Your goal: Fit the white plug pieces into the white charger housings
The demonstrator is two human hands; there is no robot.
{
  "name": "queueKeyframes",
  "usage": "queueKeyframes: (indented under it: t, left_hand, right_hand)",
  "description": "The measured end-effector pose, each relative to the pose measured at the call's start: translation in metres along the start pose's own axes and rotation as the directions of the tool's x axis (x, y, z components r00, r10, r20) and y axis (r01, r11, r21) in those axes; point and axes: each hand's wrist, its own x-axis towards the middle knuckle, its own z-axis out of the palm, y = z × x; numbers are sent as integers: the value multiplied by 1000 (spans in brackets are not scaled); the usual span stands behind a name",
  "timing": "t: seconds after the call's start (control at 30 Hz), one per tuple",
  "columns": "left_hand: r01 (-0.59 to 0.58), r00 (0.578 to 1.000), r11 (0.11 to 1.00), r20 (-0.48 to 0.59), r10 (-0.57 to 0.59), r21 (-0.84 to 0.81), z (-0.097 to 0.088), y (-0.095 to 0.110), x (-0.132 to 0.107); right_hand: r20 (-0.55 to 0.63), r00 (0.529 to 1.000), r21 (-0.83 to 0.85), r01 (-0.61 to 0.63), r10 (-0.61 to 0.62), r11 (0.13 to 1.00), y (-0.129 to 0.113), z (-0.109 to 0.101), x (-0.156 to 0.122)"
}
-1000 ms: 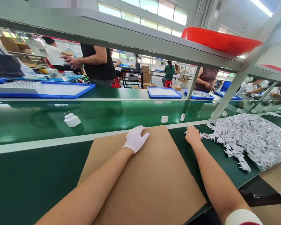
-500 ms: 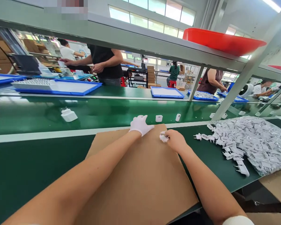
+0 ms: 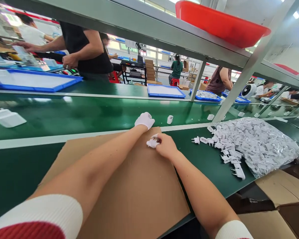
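My left hand [image 3: 145,120], in a white glove, is curled into a closed fist at the far edge of a brown cardboard sheet [image 3: 129,186], over the green conveyor belt [image 3: 64,116]. What it holds I cannot make out. My bare right hand [image 3: 165,145] is closed on a small white plug part [image 3: 152,142] above the cardboard. A row of white plug parts [image 3: 219,146] lies to the right, spilling from a clear plastic bag of plug parts [image 3: 261,146].
White charger housings [image 3: 169,119] and a larger white piece [image 3: 7,118] ride the belt. Blue trays [image 3: 32,81] sit on the far bench, where other people work. A red bin [image 3: 219,25] rests on the overhead shelf. Cardboard boxes [image 3: 281,189] stand at lower right.
My right hand left the plug pile and came left onto the cardboard with a white plug part. My left hand reached toward the belt and curled closed. The view shifted left.
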Motion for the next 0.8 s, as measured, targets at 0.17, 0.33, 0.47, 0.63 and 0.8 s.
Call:
queueKeyframes:
  t: [0.17, 0.33, 0.47, 0.63, 0.8]
  left_hand:
    - [-321, 935, 939, 202, 292, 125, -36, -20, -45]
    - [-529, 800, 841, 396, 451, 114, -53, -45, -117]
    - [-456, 854, 889, 307, 420, 51, -52, -54, -152]
    - [-251, 951, 961, 153, 267, -117, -42, -63, -163]
    - [-153, 967, 956, 163, 197, -249, -33, -68, -161]
  right_hand:
    - [-14, 961, 627, -206, 275, 751, 18, -7, 19]
    - [49, 966, 659, -222, 253, 719, 17, -7, 18]
    - [2, 993, 564, -99, 119, 820, 8, -3, 9]
    - [-114, 985, 213, 154, -132, 965, -10, -2, -6]
    - [6, 902, -243, 421, -432, 874, -21, 5, -17]
